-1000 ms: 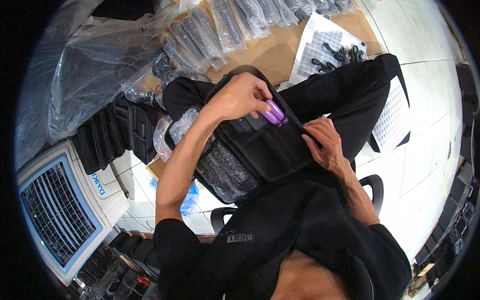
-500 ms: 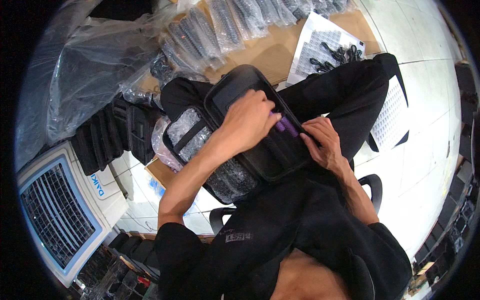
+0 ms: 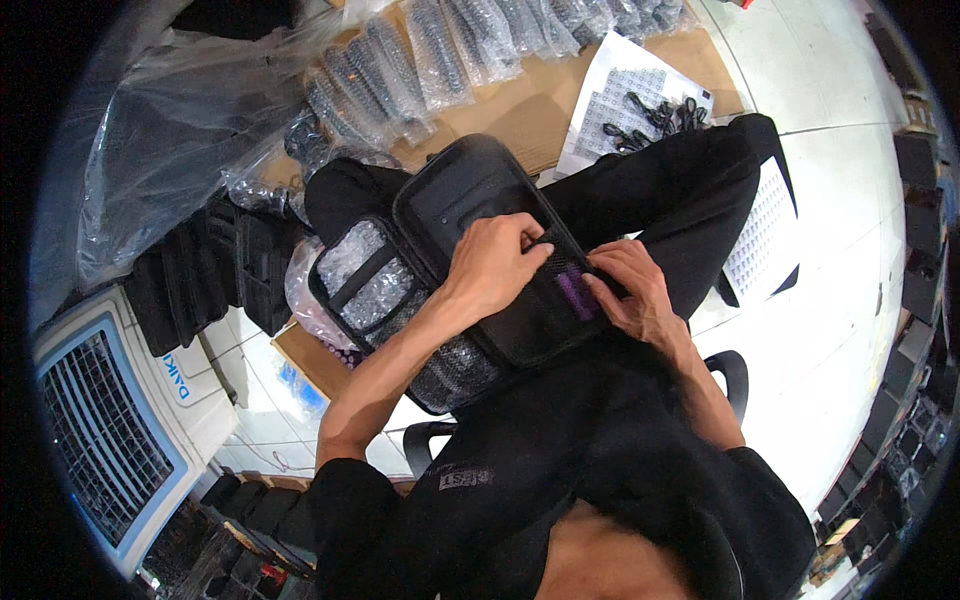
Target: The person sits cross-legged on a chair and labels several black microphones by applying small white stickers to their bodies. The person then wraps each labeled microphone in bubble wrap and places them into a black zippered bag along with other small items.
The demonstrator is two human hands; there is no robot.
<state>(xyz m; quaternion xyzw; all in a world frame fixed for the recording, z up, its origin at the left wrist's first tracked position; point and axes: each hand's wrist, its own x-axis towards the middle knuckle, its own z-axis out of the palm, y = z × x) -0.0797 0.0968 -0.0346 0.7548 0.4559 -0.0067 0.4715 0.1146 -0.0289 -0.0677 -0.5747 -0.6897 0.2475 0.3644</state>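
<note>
An open black zippered case (image 3: 470, 180) lies across my lap. Its left half holds items in bubble wrap (image 3: 365, 255) under a black strap. In the right half, a ridged purple item (image 3: 575, 293) shows through what looks like a dark mesh pocket (image 3: 545, 295). My left hand (image 3: 495, 262) reaches over the case, its thumb and fingers pinched at the pocket's upper edge. My right hand (image 3: 635, 290) grips the case's right rim, thumb inside by the purple item. The purple item's ends are partly hidden.
Several bubble-wrapped pieces (image 3: 440, 60) lie in a row on brown cardboard (image 3: 520, 105) ahead. Black cables (image 3: 660, 118) rest on a printed sheet (image 3: 595, 100). More black cases (image 3: 215, 260) stand at left, near a white air cooler (image 3: 195, 375). Clear plastic sheeting (image 3: 170, 150) hangs behind them.
My left hand has left the purple item for the pocket edge. The purple item now sits behind the mesh. My right thumb has moved inward over the rim.
</note>
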